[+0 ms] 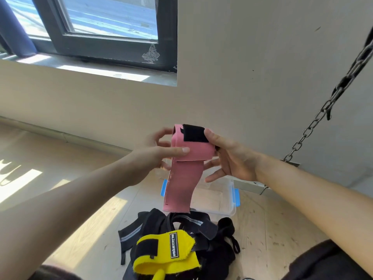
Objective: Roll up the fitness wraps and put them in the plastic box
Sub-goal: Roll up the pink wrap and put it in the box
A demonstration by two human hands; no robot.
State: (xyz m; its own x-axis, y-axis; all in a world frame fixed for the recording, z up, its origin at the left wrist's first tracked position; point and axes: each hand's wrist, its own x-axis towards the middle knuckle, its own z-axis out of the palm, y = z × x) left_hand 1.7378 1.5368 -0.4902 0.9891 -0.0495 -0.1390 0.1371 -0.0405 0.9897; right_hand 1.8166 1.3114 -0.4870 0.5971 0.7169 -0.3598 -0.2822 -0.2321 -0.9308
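Two bare forearms reached in from the lower corners of the head view, with dark clothing at the bottom edge. Just beyond, on the wooden floor (272, 229), lay one yellow wrap (167, 253) with a black label, resting on top of a tangle of black wraps (212, 239). How many black ones were in the heap could not be told, though one grey-striped strip (129, 235) trailed out to the left.

Behind the heap and touching its far edge stood one clear plastic box (232, 209), lid off, with two blue clips showing, one on each side.

One pink wrap (187, 158) was held up in the air above the box, between both hands. Its top end was partly rolled, with a black fastening patch (194, 133) on the roll, and its loose tail hung straight down in front of the box.

The left hand (159, 152) gripped the roll's left side, its thumb pressed flat on the pink front and its fingers curled round behind. The right hand (232, 158) held the right side, with its thumb on the edge of the black patch and its other fingers loosely spread below and behind the tail.

One metal chain (323, 110) ran diagonally at the right, and one dark-framed window (101, 27) sat in the wall at the upper left.
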